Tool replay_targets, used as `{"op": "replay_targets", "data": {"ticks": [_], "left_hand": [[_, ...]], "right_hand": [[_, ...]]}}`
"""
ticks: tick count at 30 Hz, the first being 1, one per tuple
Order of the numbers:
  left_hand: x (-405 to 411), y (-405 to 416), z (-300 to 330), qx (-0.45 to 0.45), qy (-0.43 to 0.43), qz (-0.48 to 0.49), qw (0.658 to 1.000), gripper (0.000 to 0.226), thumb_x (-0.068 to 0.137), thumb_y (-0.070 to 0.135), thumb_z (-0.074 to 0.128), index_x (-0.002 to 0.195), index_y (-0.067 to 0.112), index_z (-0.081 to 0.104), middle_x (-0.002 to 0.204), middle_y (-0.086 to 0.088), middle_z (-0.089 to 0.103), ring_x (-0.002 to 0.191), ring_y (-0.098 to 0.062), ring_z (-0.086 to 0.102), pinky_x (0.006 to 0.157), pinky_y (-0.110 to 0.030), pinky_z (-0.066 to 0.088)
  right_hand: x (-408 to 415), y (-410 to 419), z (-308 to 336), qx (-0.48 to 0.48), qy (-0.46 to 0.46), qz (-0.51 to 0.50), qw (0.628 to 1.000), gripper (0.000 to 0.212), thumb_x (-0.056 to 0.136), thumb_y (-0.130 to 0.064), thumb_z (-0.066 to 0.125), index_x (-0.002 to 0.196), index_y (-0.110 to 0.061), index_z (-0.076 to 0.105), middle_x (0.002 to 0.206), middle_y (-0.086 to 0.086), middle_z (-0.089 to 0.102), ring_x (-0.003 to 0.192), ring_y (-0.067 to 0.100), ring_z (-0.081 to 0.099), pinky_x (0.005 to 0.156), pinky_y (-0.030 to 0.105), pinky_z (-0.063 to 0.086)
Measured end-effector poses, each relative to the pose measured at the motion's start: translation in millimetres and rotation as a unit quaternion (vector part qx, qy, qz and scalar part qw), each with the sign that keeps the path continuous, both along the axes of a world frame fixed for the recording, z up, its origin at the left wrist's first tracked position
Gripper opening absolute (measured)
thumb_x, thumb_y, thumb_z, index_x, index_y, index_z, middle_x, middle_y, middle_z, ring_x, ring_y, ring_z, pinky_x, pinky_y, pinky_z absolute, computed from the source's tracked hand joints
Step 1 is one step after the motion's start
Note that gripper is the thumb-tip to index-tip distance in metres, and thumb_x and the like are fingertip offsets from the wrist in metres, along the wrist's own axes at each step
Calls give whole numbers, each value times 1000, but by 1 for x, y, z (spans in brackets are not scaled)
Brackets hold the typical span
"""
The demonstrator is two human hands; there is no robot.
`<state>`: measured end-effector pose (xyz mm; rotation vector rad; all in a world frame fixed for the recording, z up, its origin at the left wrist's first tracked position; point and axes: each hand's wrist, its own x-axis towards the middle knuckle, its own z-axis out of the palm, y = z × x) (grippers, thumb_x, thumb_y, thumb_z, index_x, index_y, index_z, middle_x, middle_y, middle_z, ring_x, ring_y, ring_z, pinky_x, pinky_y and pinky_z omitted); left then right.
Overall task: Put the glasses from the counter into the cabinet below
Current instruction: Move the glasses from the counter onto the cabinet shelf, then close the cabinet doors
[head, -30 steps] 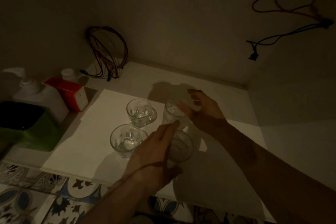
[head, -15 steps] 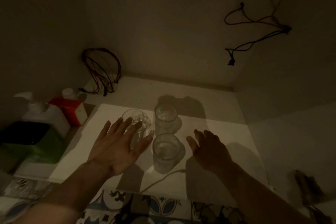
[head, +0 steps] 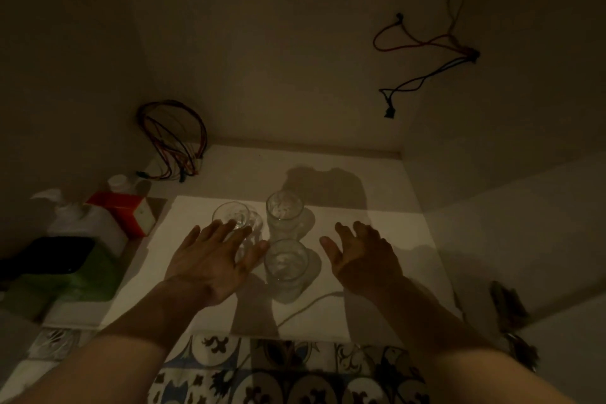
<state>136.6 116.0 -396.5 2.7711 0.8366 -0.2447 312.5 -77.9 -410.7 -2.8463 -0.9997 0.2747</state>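
Observation:
Inside the dim cabinet, clear glasses stand upright on a white sheet (head: 377,321) on the cabinet floor. A tall glass (head: 284,218) stands at the back, and another tall glass (head: 286,269) is in front of it. A shorter glass (head: 231,214) stands to the left, and my left hand (head: 210,262) hovers over another glass and mostly hides it. This hand is spread flat and holds nothing. Just right of the front glass, my right hand (head: 364,257) is open with the fingers apart, clear of the glass.
A red-and-white box (head: 126,211), a white pump bottle (head: 70,216) and a green container with a black lid (head: 59,269) stand at the left. A coil of wires (head: 173,141) lies at the back left. More wires (head: 426,65) hang on the right wall. Patterned floor tiles (head: 278,371) lie in front.
A second ago each hand gripped a tall glass on the sheet. Both have let go and drawn back, fingers spread. The view has tilted up slightly.

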Motion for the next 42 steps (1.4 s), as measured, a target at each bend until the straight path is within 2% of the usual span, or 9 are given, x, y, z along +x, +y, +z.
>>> {"op": "replay_targets", "data": {"ticks": [3,6,10,15,20,23,27,36,42], "left_hand": [[-16,-10,20,-5,12,-1,1000,99,70,86,-15,155,43,11,166,7,10,152,-17,6,123,-41,0],[-35,-25,44,-22,40,1,999,100,69,87,-18,154,44,13,166,7,11,152,-16,5,123,-42,0],[-57,-54,96,-43,72,9,996,93,73,84,-12,154,44,13,166,10,9,152,-14,2,122,-40,-4],[-75,-98,190,-66,94,4,993,100,68,86,-17,155,45,10,166,9,9,152,-15,4,123,-41,-1],[-101,-141,303,-65,85,-24,994,91,80,80,-12,155,39,19,164,1,21,150,-22,17,122,-46,8],[-118,-160,357,-76,71,-22,994,88,81,79,-10,155,40,16,166,3,12,152,-19,6,123,-45,0],[-148,-180,406,-68,75,-35,994,107,66,83,-24,156,39,15,167,4,9,152,-19,2,123,-46,-1],[-237,-180,490,-107,78,-47,990,88,81,80,-8,154,39,19,165,2,18,150,-23,15,121,-47,11],[-285,-178,528,-98,65,-46,992,90,81,79,-10,153,37,25,163,0,26,148,-23,22,120,-45,14]], "right_hand": [[-18,-15,22,-43,23,7,999,75,95,-68,7,156,-28,28,161,11,31,146,33,28,116,49,28],[-33,-31,58,-70,45,4,997,99,78,-74,-16,156,-28,24,162,12,30,148,34,27,117,52,29],[-58,-52,112,-82,60,0,995,73,96,-68,9,153,-28,29,156,9,36,144,34,31,114,51,31],[-92,-70,211,-110,134,-14,985,68,97,-67,12,155,-32,25,163,5,27,149,30,22,119,51,23],[-143,-96,333,-144,136,-1,980,70,99,-64,14,138,-20,51,140,14,54,131,34,45,110,49,34],[-172,-111,388,-134,119,4,984,69,100,-62,13,150,-20,36,153,14,37,142,35,29,117,50,24],[-208,-129,435,-124,119,-6,985,68,101,-59,15,154,-19,28,161,16,25,151,36,13,121,54,14],[-309,-151,525,-114,108,-31,987,66,102,-59,17,151,-18,33,154,18,37,143,37,29,115,54,27],[-367,-161,572,-108,136,-39,984,69,101,-61,15,157,-22,26,165,16,21,152,37,16,121,55,19]]}}
